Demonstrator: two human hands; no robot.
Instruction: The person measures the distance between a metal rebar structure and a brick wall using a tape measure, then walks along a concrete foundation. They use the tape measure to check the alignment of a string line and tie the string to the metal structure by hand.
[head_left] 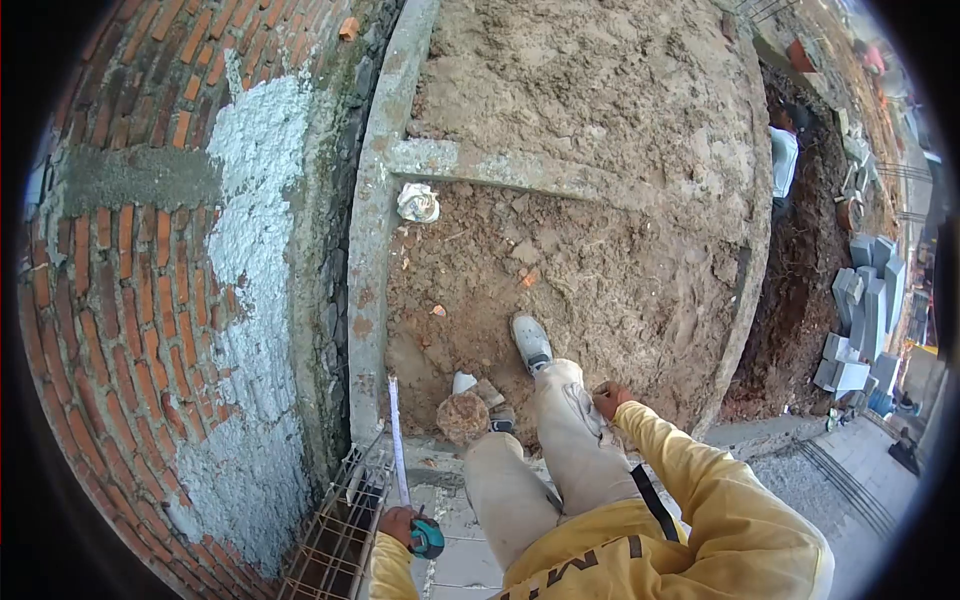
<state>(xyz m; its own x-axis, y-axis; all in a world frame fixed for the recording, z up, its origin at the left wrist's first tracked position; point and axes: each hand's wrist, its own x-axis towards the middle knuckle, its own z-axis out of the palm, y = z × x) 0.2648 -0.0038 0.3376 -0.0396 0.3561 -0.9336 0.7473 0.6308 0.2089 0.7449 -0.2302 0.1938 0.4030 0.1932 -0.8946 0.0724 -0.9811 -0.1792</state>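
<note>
One tape measure [428,540], teal, clenched in fingers of left hand [400,522] by rebar cage [335,540], blade [397,440] stretched up along concrete beam [368,290]; right hand [610,400] on knee [565,385], grip unclear; best keep blade straight, untwisted.

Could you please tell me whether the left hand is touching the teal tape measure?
Touching. The head view shows the left hand closed around the tape measure, gripping its teal case with no gap between them.
</note>
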